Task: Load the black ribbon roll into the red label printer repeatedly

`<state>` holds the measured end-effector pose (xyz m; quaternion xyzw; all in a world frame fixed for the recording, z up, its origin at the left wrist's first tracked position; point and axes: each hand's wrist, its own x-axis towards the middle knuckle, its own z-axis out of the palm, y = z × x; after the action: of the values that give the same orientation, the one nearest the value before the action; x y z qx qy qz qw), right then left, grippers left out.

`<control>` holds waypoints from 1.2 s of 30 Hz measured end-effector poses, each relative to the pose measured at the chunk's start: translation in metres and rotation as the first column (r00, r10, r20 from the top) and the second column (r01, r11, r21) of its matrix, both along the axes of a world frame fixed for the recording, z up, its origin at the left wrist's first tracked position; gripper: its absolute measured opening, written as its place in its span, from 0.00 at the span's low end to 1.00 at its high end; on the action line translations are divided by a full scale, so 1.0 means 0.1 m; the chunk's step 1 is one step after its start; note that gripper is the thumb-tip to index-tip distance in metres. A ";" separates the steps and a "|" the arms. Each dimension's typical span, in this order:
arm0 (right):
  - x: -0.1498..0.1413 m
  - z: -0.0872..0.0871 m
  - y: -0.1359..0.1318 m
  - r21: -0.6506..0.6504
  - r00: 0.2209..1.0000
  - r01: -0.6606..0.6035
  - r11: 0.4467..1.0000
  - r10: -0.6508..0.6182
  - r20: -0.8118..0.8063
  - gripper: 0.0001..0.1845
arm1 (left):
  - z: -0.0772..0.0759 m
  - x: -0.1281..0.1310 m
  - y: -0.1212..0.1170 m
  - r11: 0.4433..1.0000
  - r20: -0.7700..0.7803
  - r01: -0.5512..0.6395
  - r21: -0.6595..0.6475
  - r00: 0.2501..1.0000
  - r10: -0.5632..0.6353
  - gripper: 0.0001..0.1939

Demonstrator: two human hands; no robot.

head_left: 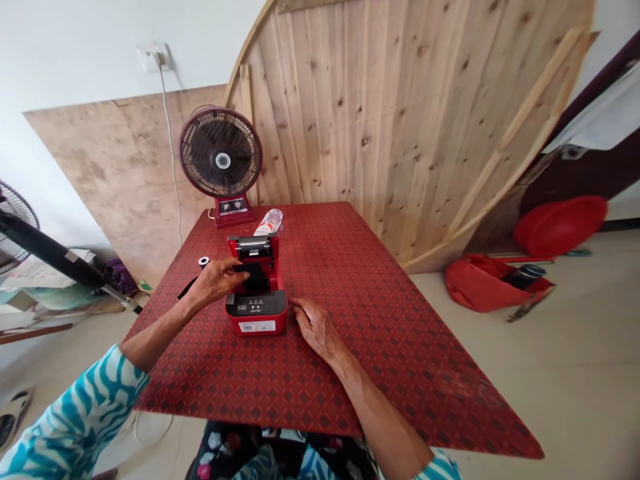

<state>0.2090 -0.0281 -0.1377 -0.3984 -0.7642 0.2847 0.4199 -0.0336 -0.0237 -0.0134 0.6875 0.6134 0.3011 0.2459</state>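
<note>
A red and black label printer (257,305) stands on the table with its lid (254,248) tipped up and back. Its front carries a white sticker and small buttons. My left hand (216,279) reaches over its left side, thumb and fingers pinched on a flat black piece (256,275) in the printer's opening. Whether that piece is loose or part of the printer I cannot tell. My right hand (316,325) rests beside the printer's right front corner, fingers loosely bent and apart, fingertips close to its side, holding nothing. Behind my left hand sits a small roll (203,261) with a white core.
The red patterned table (380,347) bears a fan (221,160) at the back left and a plastic bottle (270,221) lying behind the printer. A dark strip (187,288) lies by my left wrist. A red bag (480,283) is on the floor at right.
</note>
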 end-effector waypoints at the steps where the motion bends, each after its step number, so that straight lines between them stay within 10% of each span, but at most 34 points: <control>1: 0.01 0.01 -0.01 0.009 1.000 -0.003 1.000 0.003 0.021 0.16 | -0.01 -0.01 0.00 1.000 0.005 -0.003 -0.008 1.000 0.003 0.16; 16: 0.08 0.11 -0.06 -0.066 0.997 -0.007 0.998 0.013 0.078 0.15 | -0.02 -0.08 0.01 0.978 0.126 0.049 -0.205 0.992 -0.024 0.13; 25: 0.02 0.20 0.03 -0.183 0.991 0.098 0.978 -0.113 -0.072 0.15 | -0.06 0.03 0.11 0.921 -0.291 0.389 -0.001 0.881 -0.372 0.07; 36: -0.03 0.08 -0.01 -0.170 0.996 -0.013 0.985 -0.003 -0.092 0.15 | 0.06 0.19 0.17 0.918 -0.616 0.366 -0.152 0.691 -0.378 0.10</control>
<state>0.2064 -0.0286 -0.1299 -0.4176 -0.7178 0.3681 0.4182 -0.0151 -0.0067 -0.0072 0.8555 0.5104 -0.0098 0.0864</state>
